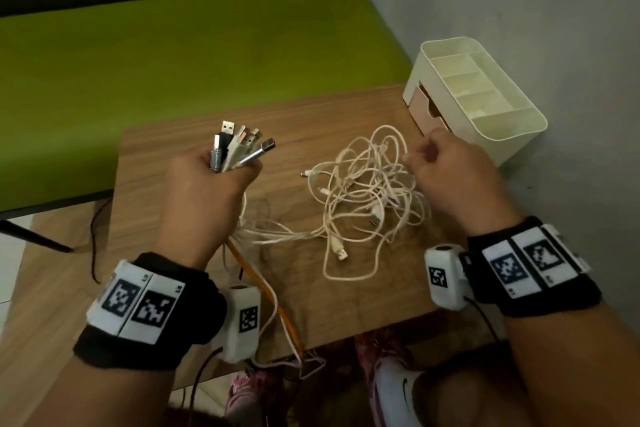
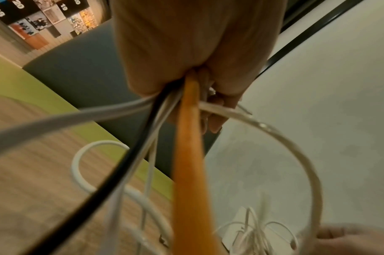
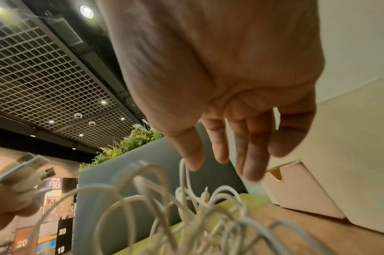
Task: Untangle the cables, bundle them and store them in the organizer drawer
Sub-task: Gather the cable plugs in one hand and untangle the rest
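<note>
My left hand (image 1: 204,184) is raised above the wooden table (image 1: 166,163) and grips a bunch of cables just below their USB plugs (image 1: 239,146), which fan upward out of the fist. From the underside of the left hand (image 2: 186,51) an orange cable (image 2: 188,155), a black one and several white ones trail down. The white cable tangle (image 1: 367,198) lies mid-table. My right hand (image 1: 450,177) hovers at the tangle's right edge with fingers (image 3: 247,155) relaxed and pointing down, close to a cable loop (image 3: 184,174); nothing is held in it.
A cream organizer (image 1: 512,135) with open top compartments stands at the table's back right corner against the grey wall; its pink drawers (image 1: 427,107) face the tangle. A green bench (image 1: 173,62) lies beyond the table. Cables hang over the front table edge (image 1: 311,354).
</note>
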Demonstrator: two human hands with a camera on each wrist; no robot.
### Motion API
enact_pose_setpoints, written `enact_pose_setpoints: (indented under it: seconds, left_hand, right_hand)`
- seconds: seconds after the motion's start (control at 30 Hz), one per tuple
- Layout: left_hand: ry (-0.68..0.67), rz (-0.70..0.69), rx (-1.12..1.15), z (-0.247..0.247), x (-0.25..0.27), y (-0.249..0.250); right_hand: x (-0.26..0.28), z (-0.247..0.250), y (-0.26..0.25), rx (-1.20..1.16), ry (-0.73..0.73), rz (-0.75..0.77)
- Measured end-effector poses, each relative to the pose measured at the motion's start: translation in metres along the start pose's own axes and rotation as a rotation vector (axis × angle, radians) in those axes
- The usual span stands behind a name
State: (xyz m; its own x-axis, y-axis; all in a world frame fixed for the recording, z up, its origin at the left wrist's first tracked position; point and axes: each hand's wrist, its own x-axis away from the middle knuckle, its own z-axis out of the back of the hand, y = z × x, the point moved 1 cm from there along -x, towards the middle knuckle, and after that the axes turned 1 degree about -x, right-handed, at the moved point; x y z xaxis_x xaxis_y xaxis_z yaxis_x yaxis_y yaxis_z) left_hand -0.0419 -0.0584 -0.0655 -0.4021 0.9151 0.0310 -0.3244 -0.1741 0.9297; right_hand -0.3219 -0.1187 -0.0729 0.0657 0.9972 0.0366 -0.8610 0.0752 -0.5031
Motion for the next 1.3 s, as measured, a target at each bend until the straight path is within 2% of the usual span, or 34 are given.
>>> enact_pose_setpoints:
  seconds: [0.03,0.1,0.13,0.2,0.27,0.33,0.43,0.5,0.6,0.67,0.77,0.87,0.97,1.07,1.2,1.3]
  left_hand:
    - [-0.001,-0.008,-0.009,0.000,0.001,0.002]
    - [-0.015,-0.033,-0.028,-0.002,0.004,0.004]
    - [-0.021,-0.045,-0.018,-0.004,0.005,0.005]
    - [-0.031,-0.062,0.004,-0.007,0.007,0.005]
    - [-0.040,-0.088,0.012,-0.009,0.010,0.008]
    - [-0.058,-0.132,0.022,-0.010,0.014,0.013]
    - [-0.109,-0.141,0.088,-0.014,0.018,0.019]
    - [-0.149,-0.146,0.130,-0.019,0.020,0.020]
    - [-0.179,-0.169,0.136,-0.024,0.023,0.020]
    - [-0.188,-0.166,0.147,-0.025,0.023,0.020]
    - [-0.186,-0.161,0.146,-0.025,0.021,0.019]
    - [-0.182,-0.151,0.135,-0.023,0.020,0.018]
    - [-0.159,-0.143,0.114,-0.023,0.020,0.017]
    - [-0.150,-0.149,0.066,-0.024,0.020,0.017]
    - [-0.144,-0.146,0.032,-0.017,0.017,0.013]
    - [-0.133,-0.154,0.018,-0.013,0.015,0.009]
  right_hand:
    - [0.003,0.003,-0.004,-0.031,0.087,0.072]
    - [0.013,0.011,-0.019,-0.202,0.214,0.334]
    - [0.018,0.014,-0.026,-0.288,0.172,0.458]
    - [0.030,0.014,-0.036,-0.377,-0.121,0.565]
    - [0.034,0.010,-0.034,-0.305,-0.385,0.584]
    - [0.031,0.009,-0.024,-0.160,-0.475,0.580]
    - [0.027,0.009,-0.013,-0.018,-0.531,0.563]
    - [0.027,0.009,-0.009,0.008,-0.498,0.535]
    - [0.024,0.012,-0.007,0.025,-0.194,0.587]
    - [0.024,0.012,-0.007,-0.002,-0.126,0.587]
    - [0.032,0.004,-0.012,-0.036,-0.197,0.597]
    - [0.042,0.008,-0.026,-0.143,-0.111,0.754]
    - [0.055,-0.002,-0.048,-0.221,-0.176,0.877]
    - [0.060,-0.040,-0.059,0.007,-0.252,0.963]
    - [0.044,-0.068,-0.055,0.391,-0.454,0.791]
    - [0.043,-0.073,-0.056,0.396,-0.387,0.778]
